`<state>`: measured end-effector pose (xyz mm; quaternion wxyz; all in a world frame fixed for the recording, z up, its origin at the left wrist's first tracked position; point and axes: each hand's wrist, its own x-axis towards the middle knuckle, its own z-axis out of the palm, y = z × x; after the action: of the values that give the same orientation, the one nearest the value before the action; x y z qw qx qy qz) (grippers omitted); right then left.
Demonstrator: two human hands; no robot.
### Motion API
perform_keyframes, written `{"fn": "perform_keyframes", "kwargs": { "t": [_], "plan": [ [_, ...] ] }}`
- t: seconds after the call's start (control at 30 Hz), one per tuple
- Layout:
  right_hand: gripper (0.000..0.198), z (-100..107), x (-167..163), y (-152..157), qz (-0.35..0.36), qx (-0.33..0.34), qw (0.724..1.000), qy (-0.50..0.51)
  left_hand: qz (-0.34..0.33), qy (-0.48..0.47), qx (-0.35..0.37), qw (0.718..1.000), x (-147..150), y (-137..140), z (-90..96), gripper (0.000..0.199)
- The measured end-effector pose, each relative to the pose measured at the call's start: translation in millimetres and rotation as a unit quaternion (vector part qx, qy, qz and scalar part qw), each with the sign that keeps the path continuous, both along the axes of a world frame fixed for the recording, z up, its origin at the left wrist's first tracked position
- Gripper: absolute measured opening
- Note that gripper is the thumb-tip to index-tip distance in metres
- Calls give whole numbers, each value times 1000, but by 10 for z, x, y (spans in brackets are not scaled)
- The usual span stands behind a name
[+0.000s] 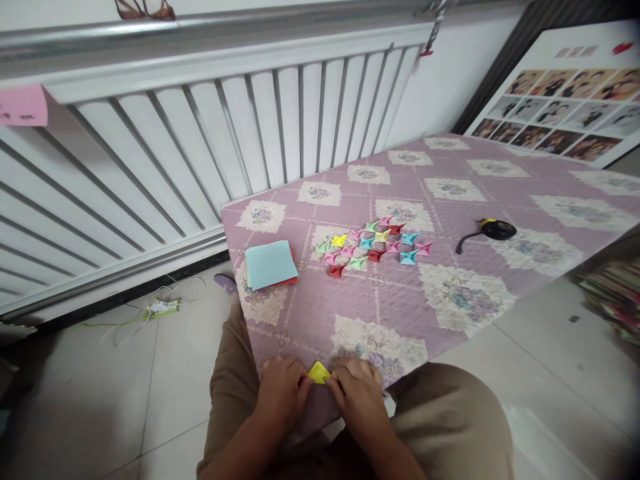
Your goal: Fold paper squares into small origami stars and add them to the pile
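Note:
A small piece of folded yellow paper (319,373) lies at the near edge of the table, its upper corner pointing away from me. My left hand (284,387) grips its left corner between thumb and fingers. On the opposite corner, my right hand (357,388) pinches the paper in the same way. Farther up the table sits a stack of coloured paper squares (271,265), light blue on top with red showing underneath. To its right, several folded paper pieces (367,244) in pink, green, yellow, red and blue stand grouped in slanting rows.
A purple floral cloth covers the table (310,307). A black object with a thin curved stem (497,229) rests toward the right. Behind the table runs a white radiator (280,127); a photo board (565,100) leans at the back right. A power strip (163,307) with cables lies on the floor.

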<state>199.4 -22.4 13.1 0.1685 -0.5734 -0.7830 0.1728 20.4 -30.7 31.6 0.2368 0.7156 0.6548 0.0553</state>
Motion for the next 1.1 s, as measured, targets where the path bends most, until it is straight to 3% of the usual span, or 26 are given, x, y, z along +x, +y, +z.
{"fn": "perform_keyframes", "kwargs": {
  "t": [0.4, 1.1],
  "plan": [
    [14, 41, -67, 52, -26, 0, 998, -64, -18, 50, -67, 996, 39, 141, 216, 22],
    [16, 81, -130, 123, -29, -24, 993, -112, -33, 68, -102, 992, 42, 276, 270, 21]
  ]
}}
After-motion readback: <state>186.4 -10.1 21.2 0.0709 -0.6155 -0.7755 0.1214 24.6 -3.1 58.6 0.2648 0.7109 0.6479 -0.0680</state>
